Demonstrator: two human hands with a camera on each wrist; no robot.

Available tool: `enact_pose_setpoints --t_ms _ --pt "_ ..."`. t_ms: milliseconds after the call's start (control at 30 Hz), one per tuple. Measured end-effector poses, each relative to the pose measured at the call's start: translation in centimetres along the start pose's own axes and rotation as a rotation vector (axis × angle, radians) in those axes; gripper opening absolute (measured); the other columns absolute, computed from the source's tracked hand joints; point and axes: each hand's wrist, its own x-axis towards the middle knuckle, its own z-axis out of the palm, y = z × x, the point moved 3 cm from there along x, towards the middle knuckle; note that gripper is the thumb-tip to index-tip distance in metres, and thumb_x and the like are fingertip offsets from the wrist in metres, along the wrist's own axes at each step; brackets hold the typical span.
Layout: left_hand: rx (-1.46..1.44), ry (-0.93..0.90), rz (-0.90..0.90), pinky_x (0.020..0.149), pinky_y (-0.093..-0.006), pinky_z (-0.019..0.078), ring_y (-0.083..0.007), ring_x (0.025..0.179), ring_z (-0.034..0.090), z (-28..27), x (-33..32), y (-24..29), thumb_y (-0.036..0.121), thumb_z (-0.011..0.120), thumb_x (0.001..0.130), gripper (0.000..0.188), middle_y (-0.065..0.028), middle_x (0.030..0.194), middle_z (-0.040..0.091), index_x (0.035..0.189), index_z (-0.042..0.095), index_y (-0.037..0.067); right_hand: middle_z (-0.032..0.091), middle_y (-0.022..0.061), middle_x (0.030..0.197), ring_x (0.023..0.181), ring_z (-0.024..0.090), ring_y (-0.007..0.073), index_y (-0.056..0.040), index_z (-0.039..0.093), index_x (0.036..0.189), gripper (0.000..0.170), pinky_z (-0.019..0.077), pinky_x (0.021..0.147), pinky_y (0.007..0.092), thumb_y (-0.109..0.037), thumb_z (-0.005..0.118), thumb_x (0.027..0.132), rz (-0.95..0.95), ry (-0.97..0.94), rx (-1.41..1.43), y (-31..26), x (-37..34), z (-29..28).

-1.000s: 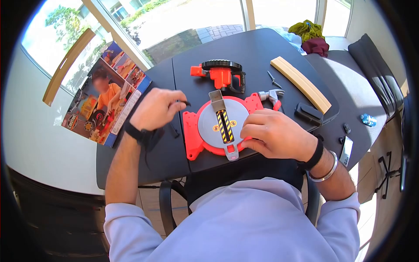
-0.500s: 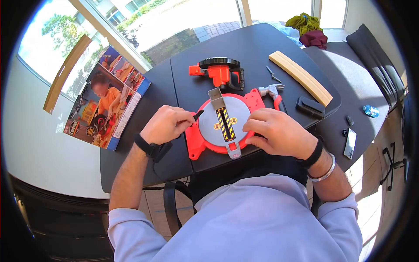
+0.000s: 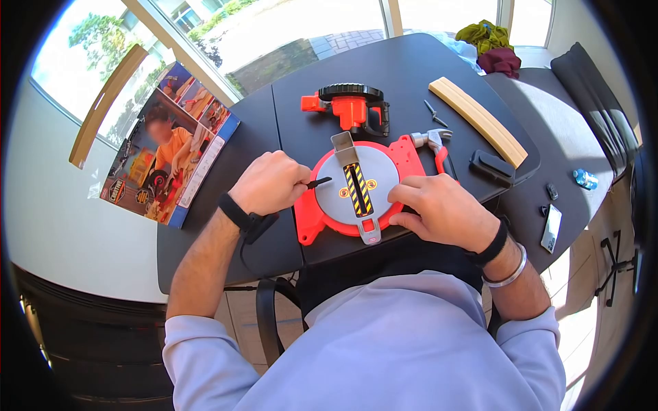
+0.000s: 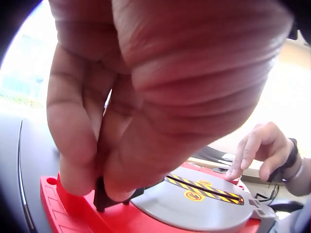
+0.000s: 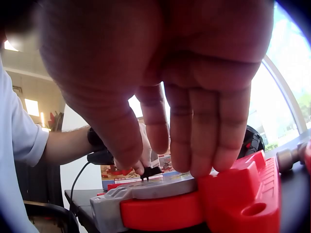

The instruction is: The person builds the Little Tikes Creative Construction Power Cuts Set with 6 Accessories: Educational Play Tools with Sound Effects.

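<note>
One small black piece juts from the left hand, pinched between thumb and fingers; its long axis lies sideways in the head view, free end pointing right and slightly away from the person, over the left part of the grey disc. That disc sits in a red base, and its striped strip runs nearly away from the person — leaning a little left at its far end. The left hand is back-upward, fingers curled down. The right hand is empty and half open, fingers loosely bent, thumb apart, reaching leftward to the disc's right edge — I cannot tell whether they touch.
</note>
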Motion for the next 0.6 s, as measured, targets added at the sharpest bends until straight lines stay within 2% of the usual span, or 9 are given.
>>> enact_pose_setpoints --t_ms 100,167,233,367,433,600 --pt "0.064 -0.003 -0.068 0.07 -0.0443 0.0571 -0.0346 0.077 0.072 -0.1 0.1 0.3 0.007 0.073 0.079 0.008 -0.0137 0.078 0.074 0.086 0.078 0.005 0.068 0.0141 0.088 0.081 0.071 0.0355 -0.0028 0.063 0.099 0.027 0.0559 0.07 0.0439 -0.02 0.081 0.09 0.004 0.011 -0.006 0.0 0.0 -0.1" --pt "0.071 0.004 -0.088 0.07 -0.0443 0.0569 -0.0345 0.076 0.072 0.1 0.0 0.3 0.008 0.073 0.079 0.007 -0.0129 0.078 0.074 0.083 0.078 0.006 0.069 0.0129 0.093 0.081 0.071 0.0352 -0.0046 0.067 0.106 0.028 0.0557 0.071 0.043 -0.02 0.082 0.089 0.018 -0.008 -0.022 0.2 -0.1 0.1" --pt "0.043 0.018 -0.013 0.068 -0.0444 0.0565 -0.035 0.075 0.072 0.1 0.4 0.0 0.008 0.072 0.079 0.006 -0.013 0.077 0.073 0.081 0.077 0.007 0.069 0.0129 0.093 0.081 0.071 0.0352 -0.0045 0.067 0.106 0.028 0.0558 0.071 0.0428 -0.02 0.083 0.089 0.021 -0.016 -0.025 0.0 -0.1 0.0" --pt "0.052 0.016 -0.015 0.067 -0.0472 0.0567 -0.0373 0.072 0.07 0.6 0.6 -0.2 0.008 0.069 0.078 0.007 -0.0141 0.07 0.069 0.075 0.075 0.009 0.069 0.013 0.094 0.082 0.071 0.0352 -0.0038 0.067 0.106 0.029 0.056 0.072 0.0425 -0.021 0.083 0.088 0.023 -0.015 -0.041 -0.1 -0.1 0.0" --pt "0.084 0.05 0.007 0.065 -0.0472 0.0535 -0.0376 0.071 0.068 0.7 0.6 0.1 0.007 0.069 0.078 0.005 -0.0148 0.07 0.067 0.074 0.073 0.007 0.069 0.0132 0.094 0.083 0.071 0.0352 -0.0036 0.068 0.106 0.029 0.0561 0.073 0.0426 -0.02 0.083 0.088 0.02 -0.008 -0.04 -0.2 -0.1 0.1" --pt "0.105 0.073 -0.044 0.064 -0.048 0.0523 -0.0381 0.07 0.066 1.1 0.4 0.3 0.006 0.068 0.077 0.006 -0.0153 0.069 0.065 0.072 0.071 0.008 0.069 0.014 0.096 0.085 0.071 0.0351 -0.0029 0.068 0.106 0.029 0.0563 0.075 0.0429 -0.019 0.083 0.087 0.035 -0.012 -0.048 -0.3 0.0 0.1"
